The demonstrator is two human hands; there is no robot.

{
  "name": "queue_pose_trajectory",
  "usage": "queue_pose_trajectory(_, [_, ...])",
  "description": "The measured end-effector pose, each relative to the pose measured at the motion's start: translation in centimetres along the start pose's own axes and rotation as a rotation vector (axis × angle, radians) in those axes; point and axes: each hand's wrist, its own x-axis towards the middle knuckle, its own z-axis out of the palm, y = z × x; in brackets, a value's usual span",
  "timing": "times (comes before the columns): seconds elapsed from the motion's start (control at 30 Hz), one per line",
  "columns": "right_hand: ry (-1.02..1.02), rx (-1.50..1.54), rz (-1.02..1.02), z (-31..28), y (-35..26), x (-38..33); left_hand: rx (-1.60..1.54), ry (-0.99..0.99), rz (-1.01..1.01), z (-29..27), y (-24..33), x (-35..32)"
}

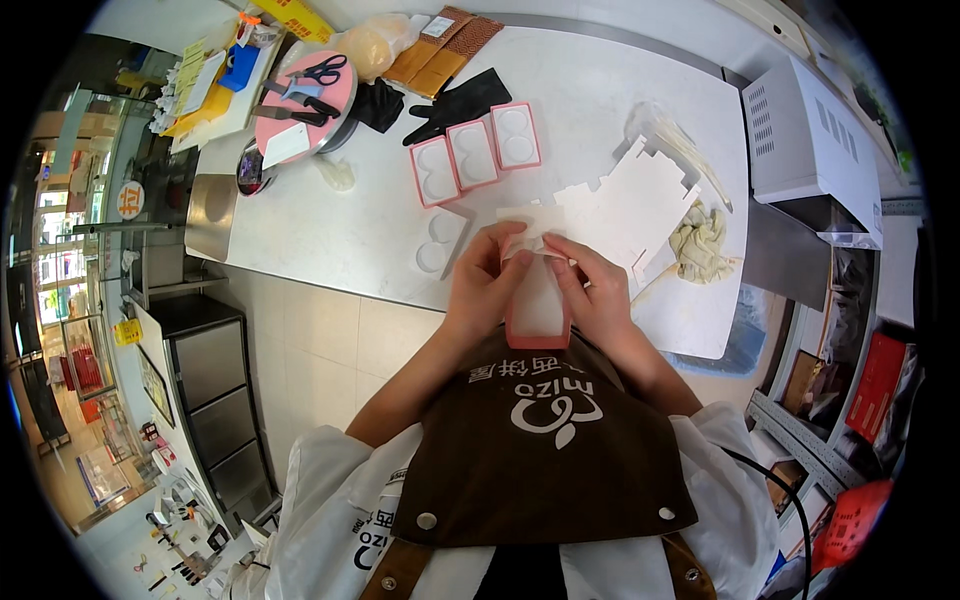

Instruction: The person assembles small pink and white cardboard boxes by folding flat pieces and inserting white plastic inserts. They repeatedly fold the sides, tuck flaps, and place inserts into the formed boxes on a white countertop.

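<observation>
From up here I see both of my hands meeting just above the apron bib, over the near edge of the white worktable [330,230]. Between them is a pink-rimmed, white-faced flat cardboard box piece [537,305], and its long axis runs away from me, its lower pink edge closest to my body and its upper end up under my fingertips. My left hand [487,275] grips it from the left side, fingers curled narrow and pinching at the white flap near the top; my right hand [592,285] mirrors it from the right, fingers likewise closed down on the top corner and edge. Both hands are touching the piece, so neither is nearer than the other; the piece lies straight between them, with most of its length hanging toward me below the fingers. I judge the working end to be the top flap, since all the fingertips gather there. Just beyond my hands lies a stack of flat white die-cut card blanks [630,205], touching or nearly touching the top of the piece. Farther off, three pink-rimmed trays with white two-hollow inserts [474,155] sit in a row, and a loose white two-hollow insert [440,243] lies left of my left hand, near but apart from it.
</observation>
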Motion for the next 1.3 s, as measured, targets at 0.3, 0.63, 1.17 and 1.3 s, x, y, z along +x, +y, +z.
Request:
queue_pose_trajectory(0.3, [-0.039, 0.381, 0.294, 1.1, 4.0, -0.5, 0.142, -0.119, -0.131, -2.2, -2.8, 1.2])
queue_pose_trajectory(0.63, [-0.112, 0.531, 0.423, 0.8, 5.5, 0.8, 0.067, -0.157, -0.223, -2.6, -3.1, 2.5])
queue_pose_trajectory(1.17, [-0.123, 0.472, 0.478, 0.4, 5.5, 1.0, 0.086, -0.05, -0.269, -2.1, -3.8, 2.5])
queue_pose_trajectory(1.3, [-0.1, 0.479, 0.411, 0.7, 6.8, 1.1, 0.086, -0.094, -0.183, -2.2, -4.3, 3.0])
